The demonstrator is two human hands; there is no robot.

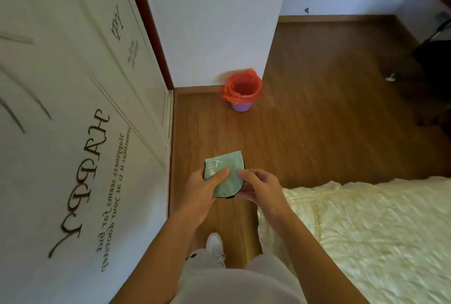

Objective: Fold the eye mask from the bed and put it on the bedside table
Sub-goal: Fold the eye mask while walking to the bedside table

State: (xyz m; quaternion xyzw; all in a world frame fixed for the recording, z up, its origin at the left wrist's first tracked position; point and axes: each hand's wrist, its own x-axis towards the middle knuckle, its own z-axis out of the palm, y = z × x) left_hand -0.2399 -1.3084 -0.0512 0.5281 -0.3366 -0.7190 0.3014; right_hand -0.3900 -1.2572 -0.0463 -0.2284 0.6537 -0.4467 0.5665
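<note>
A pale green eye mask (228,172) with a black edge and white print is folded in half and held in the air above the wooden floor. My left hand (203,187) grips its left side, thumb lying across the top face. My right hand (260,187) pinches its right edge with the fingertips. The bed (366,230) with a cream quilted cover lies to the right and below my hands. No bedside table is in view.
A white wardrobe door (73,120) with dark lettering fills the left side. A purple bin (241,91) lined with a red bag stands against the white wall ahead. Dark furniture (434,64) sits at the far right. Wooden floor (317,108) stretches between them.
</note>
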